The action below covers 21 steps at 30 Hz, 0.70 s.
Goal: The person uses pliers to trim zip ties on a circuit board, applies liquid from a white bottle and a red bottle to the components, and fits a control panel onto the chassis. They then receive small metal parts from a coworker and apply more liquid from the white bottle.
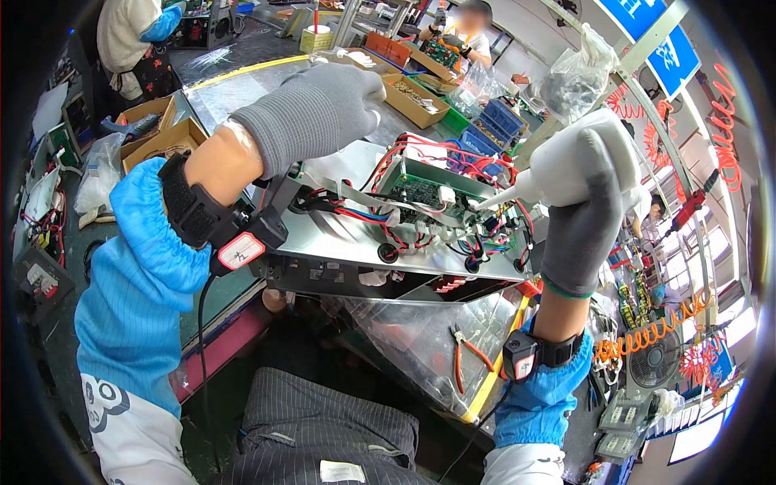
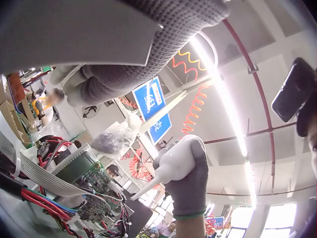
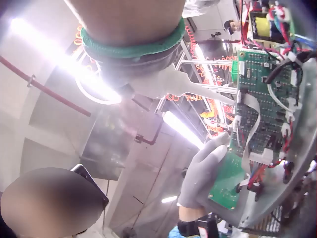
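In the head view, my gloved right hand [image 1: 584, 234] grips a white squeeze bottle [image 1: 578, 166], tilted so its long nozzle points down at the green circuit board [image 1: 420, 194]. The right wrist view shows the nozzle [image 3: 213, 92] at the edge of the board [image 3: 262, 89]; whether it touches is unclear. The board sits among red, black and blue wires on a metal chassis [image 1: 331, 242]. My gloved left hand [image 1: 311, 113] is above the chassis's far left side, fingers loosely bent, with nothing seen in them. A flat grey ribbon cable [image 2: 49, 178] crosses near the board.
Orange-handled pliers [image 1: 462, 356] lie on the plastic-covered surface nearer my body. Behind the chassis are a cardboard box of small parts [image 1: 414, 101] and blue bins [image 1: 493, 129]. A clear bag [image 1: 575, 81] hangs at the back right. People are working farther off.
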Available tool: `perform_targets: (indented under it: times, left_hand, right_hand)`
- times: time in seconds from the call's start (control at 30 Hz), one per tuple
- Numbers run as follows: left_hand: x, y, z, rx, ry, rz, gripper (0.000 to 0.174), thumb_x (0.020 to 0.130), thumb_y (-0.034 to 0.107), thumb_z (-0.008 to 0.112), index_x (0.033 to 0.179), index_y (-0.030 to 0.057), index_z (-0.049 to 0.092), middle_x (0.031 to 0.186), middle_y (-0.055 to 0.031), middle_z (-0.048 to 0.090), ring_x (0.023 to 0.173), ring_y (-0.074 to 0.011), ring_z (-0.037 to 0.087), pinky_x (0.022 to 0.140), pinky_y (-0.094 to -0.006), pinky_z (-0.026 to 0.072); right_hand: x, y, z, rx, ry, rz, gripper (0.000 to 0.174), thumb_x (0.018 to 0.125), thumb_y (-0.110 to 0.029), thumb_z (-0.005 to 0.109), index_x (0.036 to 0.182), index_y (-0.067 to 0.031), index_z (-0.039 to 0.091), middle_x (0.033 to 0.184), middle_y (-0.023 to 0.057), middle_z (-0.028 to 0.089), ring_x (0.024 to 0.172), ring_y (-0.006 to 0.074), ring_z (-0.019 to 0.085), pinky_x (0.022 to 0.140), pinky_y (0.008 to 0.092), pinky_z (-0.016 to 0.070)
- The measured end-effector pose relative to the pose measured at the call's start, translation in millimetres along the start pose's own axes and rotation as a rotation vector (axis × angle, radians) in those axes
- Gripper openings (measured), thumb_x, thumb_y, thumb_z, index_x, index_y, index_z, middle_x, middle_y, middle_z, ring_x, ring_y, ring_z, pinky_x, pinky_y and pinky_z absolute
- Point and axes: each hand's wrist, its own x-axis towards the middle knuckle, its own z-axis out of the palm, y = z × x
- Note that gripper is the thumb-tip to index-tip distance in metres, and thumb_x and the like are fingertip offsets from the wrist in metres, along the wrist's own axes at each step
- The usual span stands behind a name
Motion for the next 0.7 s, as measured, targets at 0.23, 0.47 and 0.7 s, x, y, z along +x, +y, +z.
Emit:
perform_targets:
  times: [0.23, 0.47, 0.7]
  left_hand:
    - [0.6, -4.3, 2.9, -0.027, 0.040, 0.041, 0.036, 0.090, 0.028, 0.061, 0.119, 0.0077, 0.064, 0.107, -0.0189, 0.066, 0.102, -0.0353, 0.064, 0.091, -0.0433, 0.0505]
    - [3.7, -8.4, 0.8, -0.039, 0.029, 0.087, 0.041, 0.088, 0.028, 0.062, 0.120, 0.0021, 0.064, 0.110, -0.0203, 0.068, 0.103, -0.0352, 0.065, 0.092, -0.0408, 0.0503]
    - [8.3, -6.7, 1.4, -0.076, -0.028, -0.005, 0.043, 0.090, 0.026, 0.060, 0.122, -0.0011, 0.063, 0.112, -0.0211, 0.068, 0.106, -0.0297, 0.067, 0.095, -0.0378, 0.0490]
  right_hand:
    - [5.5, 16.9, -37.9, 0.812, 0.252, 0.444, 0.038, 0.093, -0.027, 0.068, 0.124, -0.0078, 0.057, 0.112, 0.0136, 0.065, 0.101, 0.0294, 0.066, 0.084, 0.0483, 0.0588]
    - [-44.6, 54.6, -126.7, 0.721, 0.354, 0.619, 0.041, 0.095, -0.032, 0.065, 0.120, -0.0010, 0.055, 0.110, 0.0161, 0.064, 0.100, 0.0309, 0.065, 0.089, 0.0455, 0.0573]
    - [-162.1, 127.0, -179.5, 0.535, 0.333, 1.081, 0.032, 0.096, -0.025, 0.062, 0.115, -0.0004, 0.057, 0.099, 0.0106, 0.065, 0.088, 0.0263, 0.068, 0.071, 0.0392, 0.0604]
